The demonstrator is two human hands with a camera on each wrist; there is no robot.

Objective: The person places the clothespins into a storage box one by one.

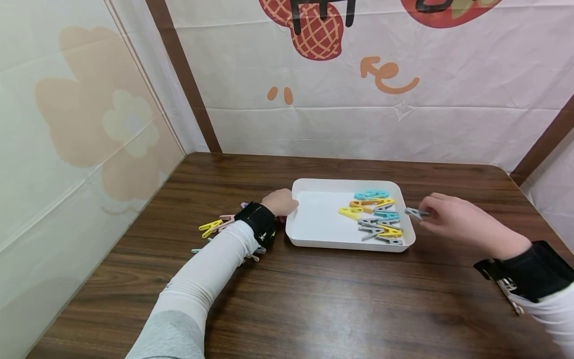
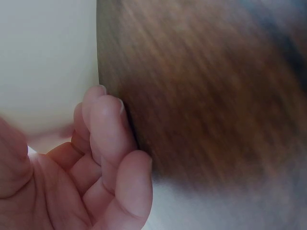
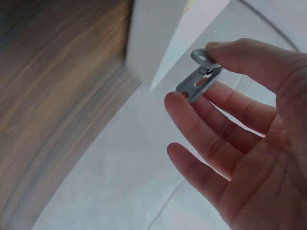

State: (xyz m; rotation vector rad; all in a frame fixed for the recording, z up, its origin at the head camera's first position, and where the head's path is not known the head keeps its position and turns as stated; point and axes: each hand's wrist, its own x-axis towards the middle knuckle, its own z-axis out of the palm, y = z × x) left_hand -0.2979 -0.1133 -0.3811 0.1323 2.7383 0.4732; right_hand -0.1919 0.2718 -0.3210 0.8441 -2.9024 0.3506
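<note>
A white rectangular tray point(image 1: 318, 214) lies on the table, with yellow, orange, blue and grey clothespins point(image 1: 378, 214) grouped in its right half. My left hand point(image 1: 280, 203) grips the tray's left wall; in the left wrist view its fingers point(image 2: 112, 127) curl against the side. Just past the tray's right wall, my right hand point(image 1: 457, 219) pinches a grey clothespin point(image 3: 196, 86). The thumb presses one arm of that clothespin and fingertips support the other. The clothespin is held above the table, apart from the others.
Beside and partly behind my left forearm lies a loose group of clothespins, among them a yellow clothespin point(image 1: 210, 227). The brown wooden table point(image 1: 323, 294) meets printed white cloth point(image 1: 251, 129) at the back and left.
</note>
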